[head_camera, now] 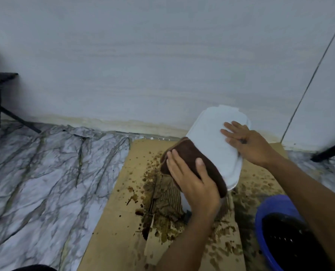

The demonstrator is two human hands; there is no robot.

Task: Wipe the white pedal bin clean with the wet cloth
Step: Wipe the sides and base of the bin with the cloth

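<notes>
Standing on a stained sheet of cardboard (pixel 112 218) close to the wall (pixel 143 55), the white pedal bin (pixel 211 137) has its lid shut, probably so the top can be wiped as one flat surface. The left hand (pixel 194 180) lies spread and nearly flat over the brown wet cloth (pixel 190 155), pressing it against the lid's near-left edge rather than gripping it. The right hand (pixel 248 141) rests open, fingers splayed on the lid's far side, holding nothing, seemingly to steady the bin. A blue basin (pixel 264 218) of dark water sits just beside, likely for rinsing.
</notes>
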